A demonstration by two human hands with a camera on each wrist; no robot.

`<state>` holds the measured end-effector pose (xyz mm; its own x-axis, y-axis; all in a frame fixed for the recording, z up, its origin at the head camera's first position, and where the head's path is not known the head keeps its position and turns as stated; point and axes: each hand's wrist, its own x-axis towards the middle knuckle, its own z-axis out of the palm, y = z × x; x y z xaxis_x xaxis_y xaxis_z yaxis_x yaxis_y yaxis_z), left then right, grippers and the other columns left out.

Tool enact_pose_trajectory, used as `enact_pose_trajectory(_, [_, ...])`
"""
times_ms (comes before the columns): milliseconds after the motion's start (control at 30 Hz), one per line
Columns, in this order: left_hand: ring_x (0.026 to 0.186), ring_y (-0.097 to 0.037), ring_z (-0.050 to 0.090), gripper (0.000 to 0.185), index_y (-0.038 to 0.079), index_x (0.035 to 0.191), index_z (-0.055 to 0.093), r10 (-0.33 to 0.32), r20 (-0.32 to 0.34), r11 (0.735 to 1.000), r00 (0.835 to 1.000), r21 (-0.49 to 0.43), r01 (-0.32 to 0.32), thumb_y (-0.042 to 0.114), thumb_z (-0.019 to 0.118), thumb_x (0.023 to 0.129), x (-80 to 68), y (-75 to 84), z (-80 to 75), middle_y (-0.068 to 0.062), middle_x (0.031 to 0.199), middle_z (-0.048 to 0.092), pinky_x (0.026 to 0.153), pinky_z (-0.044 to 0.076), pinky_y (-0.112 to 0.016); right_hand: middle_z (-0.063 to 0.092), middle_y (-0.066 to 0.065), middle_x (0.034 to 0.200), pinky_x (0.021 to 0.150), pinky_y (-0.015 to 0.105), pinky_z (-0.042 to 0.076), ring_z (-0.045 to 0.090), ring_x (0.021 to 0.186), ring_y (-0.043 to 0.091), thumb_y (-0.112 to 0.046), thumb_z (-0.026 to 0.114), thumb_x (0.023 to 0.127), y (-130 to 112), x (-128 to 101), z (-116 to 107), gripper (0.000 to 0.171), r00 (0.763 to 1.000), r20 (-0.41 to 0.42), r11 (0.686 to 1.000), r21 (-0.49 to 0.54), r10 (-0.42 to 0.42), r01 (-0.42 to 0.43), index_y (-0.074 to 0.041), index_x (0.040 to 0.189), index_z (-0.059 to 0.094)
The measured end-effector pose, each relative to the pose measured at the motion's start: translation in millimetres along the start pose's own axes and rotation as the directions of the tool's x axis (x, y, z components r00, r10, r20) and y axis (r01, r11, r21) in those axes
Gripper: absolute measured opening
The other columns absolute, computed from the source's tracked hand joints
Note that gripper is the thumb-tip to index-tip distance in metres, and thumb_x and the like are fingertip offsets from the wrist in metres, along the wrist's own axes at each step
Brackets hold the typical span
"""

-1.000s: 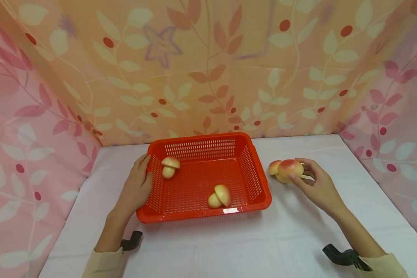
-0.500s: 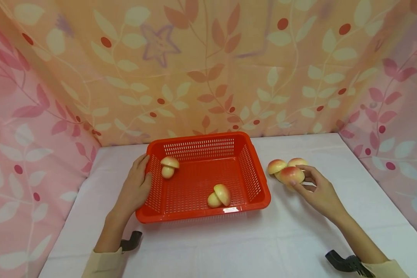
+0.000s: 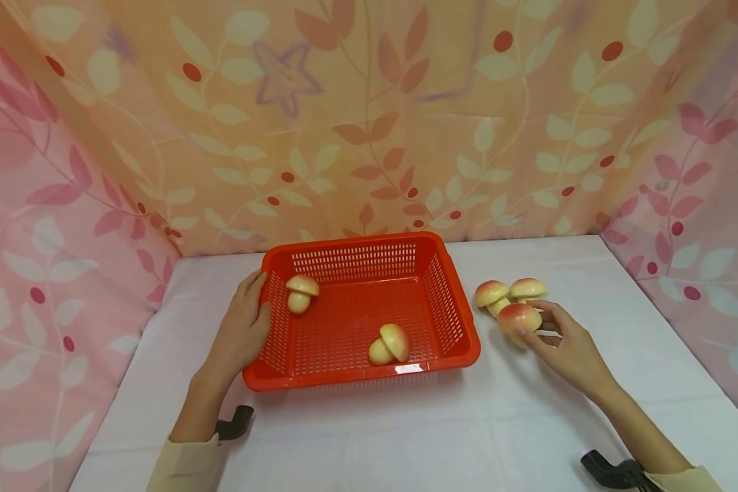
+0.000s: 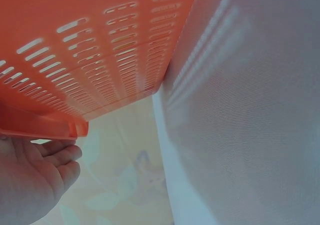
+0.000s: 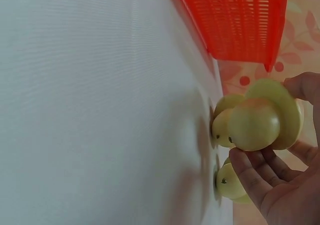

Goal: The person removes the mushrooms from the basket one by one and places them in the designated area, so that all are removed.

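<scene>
Fingers [image 3: 544, 326] of right hand [image 3: 568, 348] curled round one toy mushroom [image 3: 518, 318], lifted just above white table [image 3: 529, 417]. Five mushrooms counted: two in red basket [image 3: 455, 311], two standing behind the held one, touching each other. Held mushroom: red-orange cap, pale yellow stem. Left hand [image 3: 240, 331] relaxed, flat against basket's left wall.

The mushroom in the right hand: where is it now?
In the head view, the held mushroom sits right of the red basket, just in front of two other mushrooms on the table.
</scene>
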<state>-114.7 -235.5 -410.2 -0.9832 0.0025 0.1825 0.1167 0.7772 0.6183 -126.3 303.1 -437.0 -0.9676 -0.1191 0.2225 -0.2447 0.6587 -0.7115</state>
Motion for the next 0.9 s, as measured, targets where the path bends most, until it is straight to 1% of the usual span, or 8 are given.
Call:
enact_pose_trajectory(167, [0.159,-0.044,0.028,0.060,-0.003,0.164,0.029,0.002,0.001,1.000,1.000,0.004,-0.002,0.010,0.043,0.107,0.1,0.9,-0.9,-0.022,0.172,0.026,0.127,0.026,-0.067,0.072,0.025,0.118,0.077,0.004,0.052,0.054,0.095,-0.019,-0.021,0.079,0.096,3,-2,0,0.058,1.000,0.005,1.000,-0.010,0.011,-0.011,-0.003,0.145,0.054])
enact_pose_trajectory(267, [0.160,-0.043,0.027,0.060,-0.002,0.165,0.029,-0.003,0.004,1.000,1.000,0.005,0.003,0.011,0.043,0.108,0.1,0.6,-1.2,-0.022,0.172,0.026,0.128,0.025,-0.067,0.073,0.027,0.120,0.078,0.006,0.053,0.055,0.093,-0.020,-0.024,0.079,0.096,3,-3,0,0.059,1.000,0.011,0.999,-0.031,0.027,-0.027,-0.003,0.144,0.053])
enact_pose_trajectory(500, [0.160,-0.043,0.027,0.060,-0.002,0.165,0.028,-0.010,0.013,1.000,1.000,0.013,0.010,0.011,0.043,0.108,0.1,-0.4,0.0,-0.021,0.173,0.025,0.128,0.025,-0.066,0.074,0.027,0.117,0.075,0.010,0.056,0.057,0.089,-0.019,-0.029,0.080,0.095,7,-9,1,0.057,0.997,0.028,0.996,-0.064,0.065,-0.064,-0.003,0.140,0.056])
enact_pose_trajectory(600, [0.160,-0.043,0.027,0.060,-0.002,0.165,0.029,-0.009,0.011,1.000,1.000,0.010,0.009,0.012,0.043,0.108,0.4,0.0,0.4,-0.021,0.173,0.025,0.128,0.025,-0.066,0.074,0.026,0.115,0.074,0.011,0.057,0.061,0.088,-0.015,-0.031,0.080,0.095,9,-9,1,0.057,0.997,0.023,0.995,-0.080,0.068,-0.066,-0.004,0.139,0.057])
enact_pose_trajectory(700, [0.160,-0.043,0.026,0.061,-0.001,0.165,0.028,-0.011,0.009,1.000,1.000,0.005,0.011,0.012,0.043,0.108,0.4,0.5,0.0,-0.021,0.173,0.025,0.128,0.025,-0.066,0.075,0.026,0.114,0.074,0.014,0.058,0.067,0.087,-0.007,-0.033,0.079,0.096,11,-9,1,0.056,0.997,0.022,0.993,-0.100,0.071,-0.069,-0.005,0.139,0.057])
enact_pose_trajectory(767, [0.161,-0.043,0.026,0.061,-0.001,0.165,0.028,-0.012,0.009,1.000,1.000,0.005,0.012,0.012,0.043,0.108,0.1,0.7,-0.5,-0.021,0.173,0.025,0.128,0.025,-0.066,0.075,0.025,0.113,0.074,0.015,0.059,0.068,0.088,-0.003,-0.033,0.079,0.096,12,-9,1,0.056,0.997,0.022,0.992,-0.105,0.073,-0.070,-0.005,0.139,0.058])
enact_pose_trajectory(833, [0.161,-0.043,0.026,0.061,-0.002,0.165,0.028,-0.014,0.009,1.000,1.000,0.007,0.014,0.011,0.043,0.108,-0.1,0.7,-0.9,-0.021,0.173,0.025,0.128,0.025,-0.066,0.076,0.024,0.112,0.073,0.015,0.058,0.067,0.086,-0.005,-0.033,0.079,0.096,13,-9,2,0.055,0.997,0.022,0.992,-0.108,0.074,-0.071,-0.005,0.139,0.058])
enact_pose_trajectory(900, [0.161,-0.043,0.026,0.061,-0.001,0.165,0.028,-0.017,0.011,1.000,1.000,0.011,0.017,0.011,0.043,0.108,-0.1,0.6,-1.1,-0.021,0.173,0.025,0.128,0.025,-0.066,0.076,0.022,0.110,0.073,0.014,0.056,0.064,0.085,-0.011,-0.032,0.080,0.095,13,-9,3,0.055,0.997,0.015,0.992,-0.107,0.074,-0.072,-0.005,0.139,0.059])
